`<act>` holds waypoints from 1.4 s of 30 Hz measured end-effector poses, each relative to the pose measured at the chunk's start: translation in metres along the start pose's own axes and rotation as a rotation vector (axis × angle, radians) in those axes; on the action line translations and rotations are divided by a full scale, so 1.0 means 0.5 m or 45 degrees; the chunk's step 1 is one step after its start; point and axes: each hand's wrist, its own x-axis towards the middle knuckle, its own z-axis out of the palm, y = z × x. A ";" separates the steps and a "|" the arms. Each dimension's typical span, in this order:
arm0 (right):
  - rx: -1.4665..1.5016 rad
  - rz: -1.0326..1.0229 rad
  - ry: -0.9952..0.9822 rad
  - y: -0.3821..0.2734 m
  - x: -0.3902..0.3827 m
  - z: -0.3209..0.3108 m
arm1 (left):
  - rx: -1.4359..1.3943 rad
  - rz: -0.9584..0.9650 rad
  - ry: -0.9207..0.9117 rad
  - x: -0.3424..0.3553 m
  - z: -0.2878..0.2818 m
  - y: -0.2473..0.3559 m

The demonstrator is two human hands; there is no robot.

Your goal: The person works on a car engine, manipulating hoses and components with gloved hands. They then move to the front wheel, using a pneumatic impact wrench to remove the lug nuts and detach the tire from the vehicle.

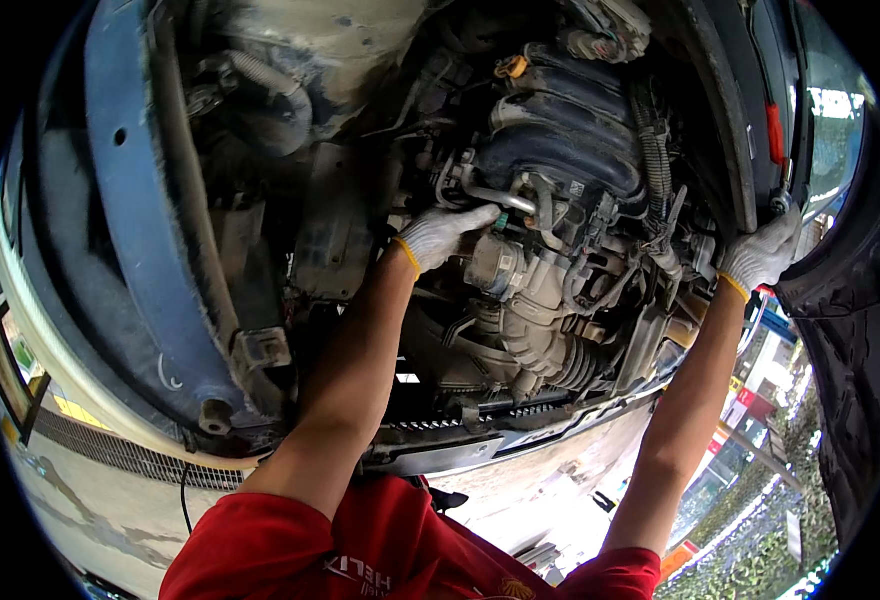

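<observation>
My left hand [445, 236], in a white knit glove with a yellow cuff, reaches into the engine bay. Its upper finger stretches out beneath a bent metal pipe [500, 197], while the lower fingers are partly hidden. Just to its right is the metal collar [496, 266] of the ribbed intake hose [535, 325]. At the right edge of the bay, my gloved right hand [761, 252] is closed at the round metal head of a red-handled ratchet wrench [775, 135]. The wrench's handle points away from me; the fingers hide part of its head.
A black ribbed intake manifold [565, 130] with an orange-yellow cap [511, 66] fills the far middle. Corrugated wiring conduit [652, 140] runs along its right. The blue body panel [145, 220] curves along the left, and the metal front crossmember [440, 455] lies nearest my body.
</observation>
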 end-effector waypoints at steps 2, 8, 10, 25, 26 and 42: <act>0.046 0.030 0.013 0.001 -0.003 0.001 | 0.124 -0.059 -0.016 0.010 -0.017 0.004; 0.298 0.448 0.013 -0.039 0.010 -0.010 | -0.027 0.038 -0.077 0.057 -0.037 -0.027; 0.278 0.418 0.024 -0.037 0.011 -0.009 | -0.076 -0.034 -0.063 0.080 -0.049 -0.036; 0.572 0.635 0.103 -0.028 0.003 0.006 | -0.387 0.001 -0.190 0.112 -0.052 -0.070; 0.568 0.636 0.127 -0.020 -0.003 0.010 | -0.394 -0.004 -0.221 0.113 -0.055 -0.074; 0.208 0.436 -0.029 -0.021 -0.012 0.009 | -0.385 -0.187 -0.128 0.107 -0.036 -0.034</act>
